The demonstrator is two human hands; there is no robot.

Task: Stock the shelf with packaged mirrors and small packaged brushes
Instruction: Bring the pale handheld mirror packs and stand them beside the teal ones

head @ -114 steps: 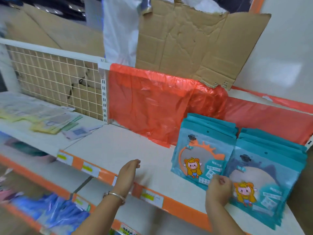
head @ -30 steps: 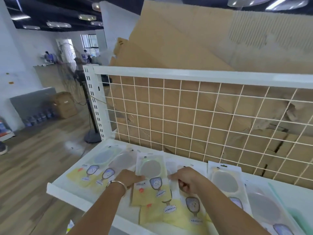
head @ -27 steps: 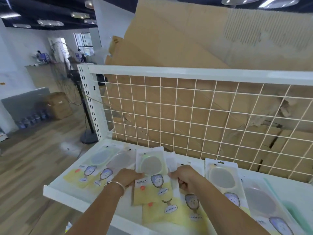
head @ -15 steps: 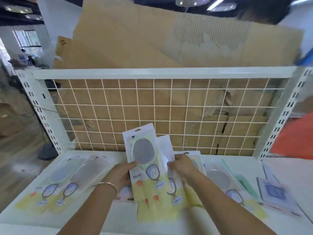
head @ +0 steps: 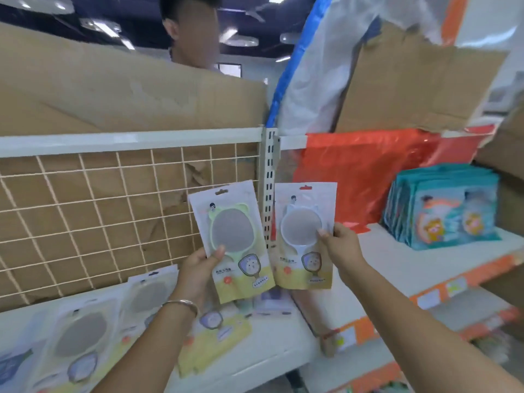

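While each grip pinches a side edge, the left hand (head: 198, 266) and right hand (head: 341, 246) hold the green mirror pack (head: 231, 241) and white mirror pack (head: 304, 235) above the shelf (head: 283, 347); they look light, slick, breakable.

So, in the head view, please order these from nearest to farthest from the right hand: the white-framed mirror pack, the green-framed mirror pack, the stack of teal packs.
1. White-framed mirror pack: held in the right hand itself.
2. Green-framed mirror pack: just to its left, held by the left hand.
3. Stack of teal packs: farther right, standing on the orange-edged shelf.
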